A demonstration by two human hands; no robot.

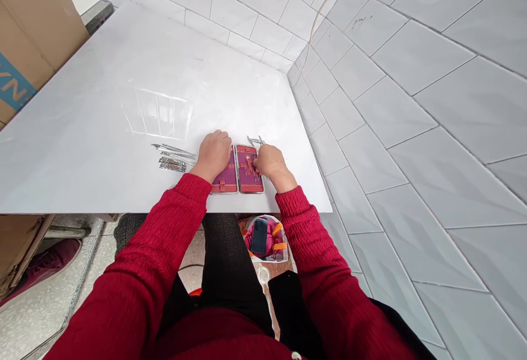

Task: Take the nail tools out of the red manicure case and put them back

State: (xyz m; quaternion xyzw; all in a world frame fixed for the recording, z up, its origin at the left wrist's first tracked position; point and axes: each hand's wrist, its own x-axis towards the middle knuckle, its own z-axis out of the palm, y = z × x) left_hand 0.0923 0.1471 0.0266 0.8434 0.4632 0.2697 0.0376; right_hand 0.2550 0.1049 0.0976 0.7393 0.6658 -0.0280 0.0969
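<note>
An open manicure case (244, 189) with a purple lining and red straps lies flat near the table's front edge. My left hand (214, 152) rests over its left half, fingers curled down on the case and mostly hidden. At the right half, my right hand (269, 161) is closed in a pinch by the straps; what its fingertips hold is too small to make out. Some small metal tools (249, 160) sit in that half. Just beyond the right hand lie metal nippers (256, 140). Left of the case are several slim metal tools (175, 151) and nail clippers (172, 164).
The white table (102, 102) meets a tiled wall (391, 129) on the right and at the back. A cardboard box (37, 25) stands at the far left. Below the front edge, a bag (280, 239) holds a dark phone (259, 235). A thin cable (319, 14) hangs in the corner.
</note>
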